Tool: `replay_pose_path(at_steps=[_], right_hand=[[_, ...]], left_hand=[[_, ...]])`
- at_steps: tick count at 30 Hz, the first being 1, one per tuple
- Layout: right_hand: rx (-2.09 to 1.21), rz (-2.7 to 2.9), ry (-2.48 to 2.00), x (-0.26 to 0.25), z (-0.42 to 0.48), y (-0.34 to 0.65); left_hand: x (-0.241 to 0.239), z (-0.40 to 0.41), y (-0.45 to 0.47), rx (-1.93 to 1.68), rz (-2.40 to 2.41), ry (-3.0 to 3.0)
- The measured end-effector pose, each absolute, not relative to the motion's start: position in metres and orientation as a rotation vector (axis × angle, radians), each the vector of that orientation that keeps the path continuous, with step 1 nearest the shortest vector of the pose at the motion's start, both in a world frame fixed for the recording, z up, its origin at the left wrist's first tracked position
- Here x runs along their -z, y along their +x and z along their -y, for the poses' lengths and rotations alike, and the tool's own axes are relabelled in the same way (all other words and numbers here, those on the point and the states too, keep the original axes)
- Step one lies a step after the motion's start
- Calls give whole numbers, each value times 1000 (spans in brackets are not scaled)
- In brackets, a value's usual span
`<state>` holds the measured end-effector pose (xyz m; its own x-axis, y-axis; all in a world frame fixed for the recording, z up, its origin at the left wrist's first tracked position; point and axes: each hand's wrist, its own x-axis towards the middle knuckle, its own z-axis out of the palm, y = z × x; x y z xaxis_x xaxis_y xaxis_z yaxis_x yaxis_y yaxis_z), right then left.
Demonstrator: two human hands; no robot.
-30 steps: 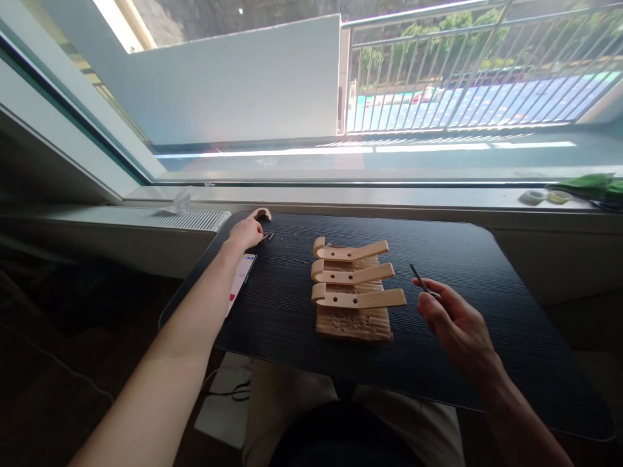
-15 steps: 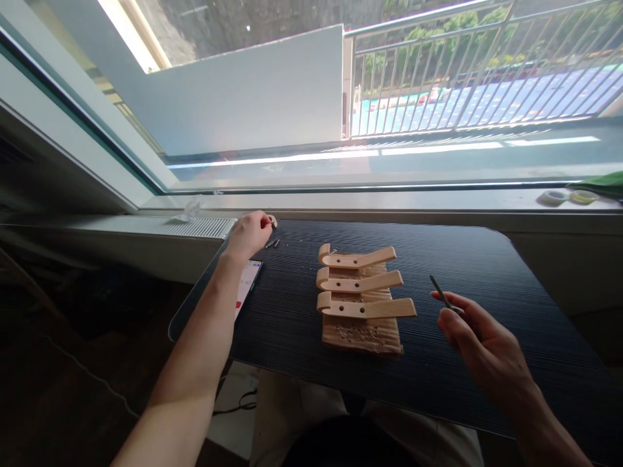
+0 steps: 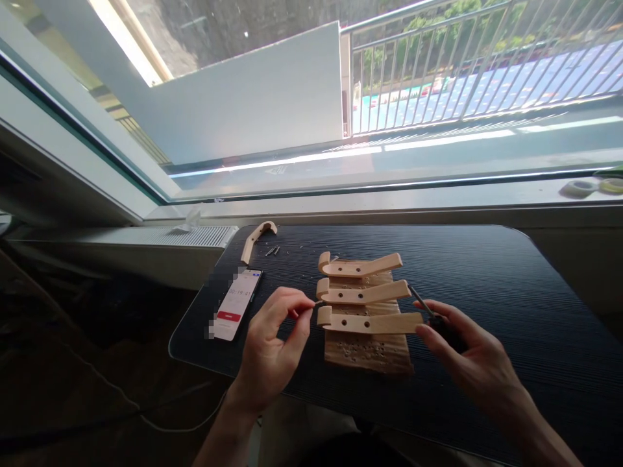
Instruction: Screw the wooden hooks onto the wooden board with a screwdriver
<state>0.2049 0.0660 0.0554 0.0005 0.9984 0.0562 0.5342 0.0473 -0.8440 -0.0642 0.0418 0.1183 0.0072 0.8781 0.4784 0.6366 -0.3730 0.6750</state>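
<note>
Three pale wooden hooks, the top one (image 3: 360, 266), the middle one (image 3: 363, 294) and the bottom one (image 3: 370, 322), lie side by side across a brown block (image 3: 367, 353) pitted with small holes. Each hook has two dark holes. My left hand (image 3: 277, 344) is closed in a pinch just left of the hooks, with the tip of a small screw (image 3: 318, 303) showing at its fingertips. On the right, my right hand (image 3: 467, 353) grips a screwdriver (image 3: 422, 301) by its dark handle. Its shaft points up and left, close to the middle hook's end.
A fourth wooden hook (image 3: 253, 241) lies at the table's back left, beside a few loose screws (image 3: 273, 251). A phone (image 3: 238, 305) with a timer on screen rests near the left edge. Behind the black table (image 3: 452, 259) are a windowsill and a radiator (image 3: 204, 237).
My left hand has come from the loose screws at the back left to beside the hooks, pinching a screw. My right hand has shifted slightly with the screwdriver, now nearer the hooks.
</note>
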Motion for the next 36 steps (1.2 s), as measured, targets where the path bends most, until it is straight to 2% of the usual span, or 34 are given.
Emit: replay_pose_path(at_steps=[16, 23, 30, 36], right_hand=[[-895, 1609, -1522, -54, -68, 195], [-913, 1609, -1500, -56, -67, 194], [-938, 1601, -1468, -57, -68, 192], [-953, 1603, -1422, -57, -68, 190]], left_hand=[[-89, -40, -58, -1156, -1507, 2034], [-110, -44, -53, -1114, -1561, 2208], [-132, -62, -25, -575, -1400, 2615], [-125, -70, -14, -411, -1358, 2673]])
